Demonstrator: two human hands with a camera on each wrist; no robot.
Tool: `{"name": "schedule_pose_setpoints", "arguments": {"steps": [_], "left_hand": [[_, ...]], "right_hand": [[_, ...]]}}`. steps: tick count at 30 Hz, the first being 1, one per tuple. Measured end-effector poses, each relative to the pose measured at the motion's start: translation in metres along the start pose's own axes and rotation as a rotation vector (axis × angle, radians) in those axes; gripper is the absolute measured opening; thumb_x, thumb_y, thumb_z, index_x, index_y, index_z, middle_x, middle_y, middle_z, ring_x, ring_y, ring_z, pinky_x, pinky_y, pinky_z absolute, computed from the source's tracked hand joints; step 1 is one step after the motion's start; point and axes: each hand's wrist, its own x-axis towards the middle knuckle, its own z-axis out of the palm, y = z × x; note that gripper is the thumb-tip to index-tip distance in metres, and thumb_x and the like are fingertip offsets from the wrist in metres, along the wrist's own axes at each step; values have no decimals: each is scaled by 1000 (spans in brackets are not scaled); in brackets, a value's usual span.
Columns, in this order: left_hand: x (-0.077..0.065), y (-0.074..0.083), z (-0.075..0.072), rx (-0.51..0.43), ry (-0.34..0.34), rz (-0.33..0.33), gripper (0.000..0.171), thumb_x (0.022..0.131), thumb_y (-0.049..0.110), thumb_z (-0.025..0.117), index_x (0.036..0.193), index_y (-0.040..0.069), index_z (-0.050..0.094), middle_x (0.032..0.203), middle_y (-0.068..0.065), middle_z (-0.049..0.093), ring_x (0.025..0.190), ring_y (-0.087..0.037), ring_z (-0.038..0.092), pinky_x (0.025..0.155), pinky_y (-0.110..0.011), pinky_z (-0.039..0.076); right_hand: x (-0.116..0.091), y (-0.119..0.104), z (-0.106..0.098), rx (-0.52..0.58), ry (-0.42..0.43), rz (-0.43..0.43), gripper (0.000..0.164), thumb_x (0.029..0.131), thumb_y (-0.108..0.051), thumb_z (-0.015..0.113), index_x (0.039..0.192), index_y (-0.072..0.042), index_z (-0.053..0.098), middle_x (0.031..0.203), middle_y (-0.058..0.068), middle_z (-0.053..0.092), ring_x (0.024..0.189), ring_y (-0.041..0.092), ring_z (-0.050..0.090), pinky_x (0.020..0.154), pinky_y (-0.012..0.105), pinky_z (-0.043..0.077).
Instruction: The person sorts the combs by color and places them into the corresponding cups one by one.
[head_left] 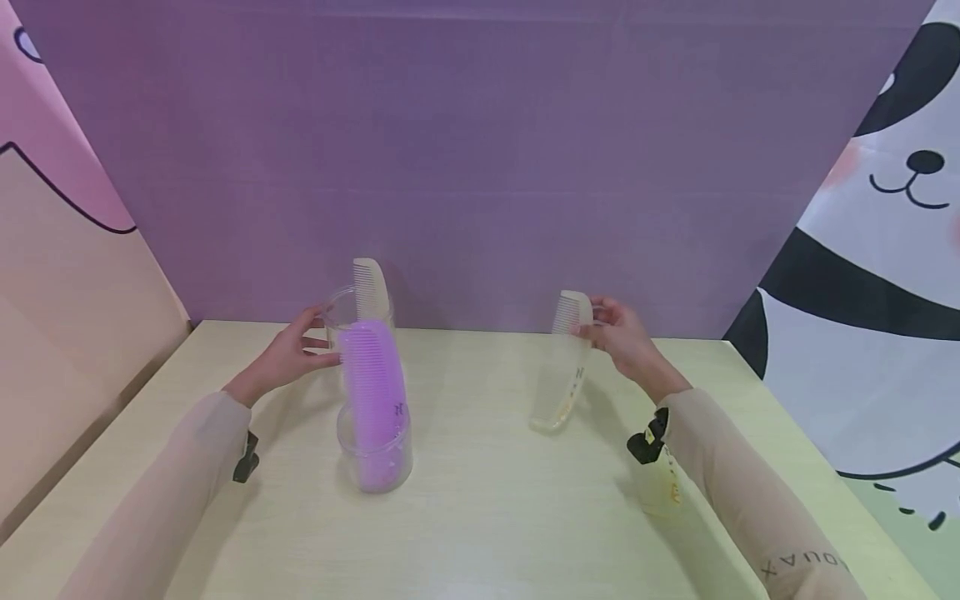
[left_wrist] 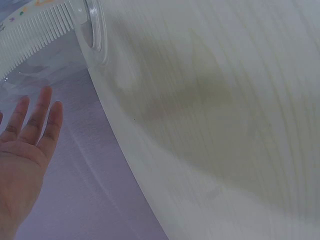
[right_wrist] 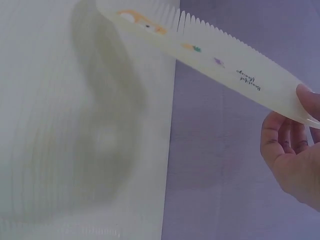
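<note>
My right hand (head_left: 618,337) pinches a cream comb (head_left: 572,310) by one end, between thumb and fingers. In the right wrist view this comb (right_wrist: 225,70) slants above the table and bears small coloured prints and lettering. At the left, my left hand (head_left: 296,350) is beside a clear cup (head_left: 339,312), its fingers (left_wrist: 37,115) spread and mostly straight. Whether they touch the cup is hard to tell. A cream comb (head_left: 371,287) stands upright in that cup. In front of it, a second clear cup (head_left: 405,458) contains a purple comb (head_left: 371,375).
Under the right sleeve a pale yellow object (head_left: 660,487) with orange print is partly hidden. The pale wooden table (head_left: 495,500) ends at a purple backdrop (head_left: 480,167). Printed cartoon panels stand at both sides, a panda (head_left: 892,250) on the right.
</note>
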Motion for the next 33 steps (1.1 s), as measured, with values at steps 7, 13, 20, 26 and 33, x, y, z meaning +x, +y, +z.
{"name": "schedule_pose_setpoints", "arguments": {"steps": [7,13,20,26,33], "left_hand": [[0,2,1,0,9,9,83,81,18,70,143,5,16,135,-26,34,111,-44,52,88,-47,49],[1,2,1,-12,8,10,83,81,16,70,144,7,17,135,-25,35,111,-43,53,88,-47,49],[0,2,1,-4,9,14,84,81,18,69,144,6,16,135,-26,34,111,-44,53,88,-46,50],[-1,2,1,-2,12,11,83,81,17,69,144,5,16,135,-27,34,111,-44,53,87,-46,50],[-1,2,1,-14,9,0,84,80,17,70,144,8,16,136,-25,34,111,-42,53,88,-46,49]], "right_hand": [[4,-10,3,24,24,-15,35,84,-2,62,114,-10,46,105,-2,53,93,10,55,75,23,50],[9,-19,10,36,43,-21,36,84,-6,63,115,-13,47,106,-3,54,96,13,55,76,25,49],[15,-29,25,102,42,-48,32,83,-1,62,111,-12,49,102,-3,54,95,13,53,79,27,47],[23,-34,39,131,59,-66,30,83,2,60,107,-12,51,100,-4,56,94,13,54,78,27,47],[32,-42,58,181,65,-108,30,81,6,60,104,-11,52,95,-4,58,89,11,57,73,24,49]]}}
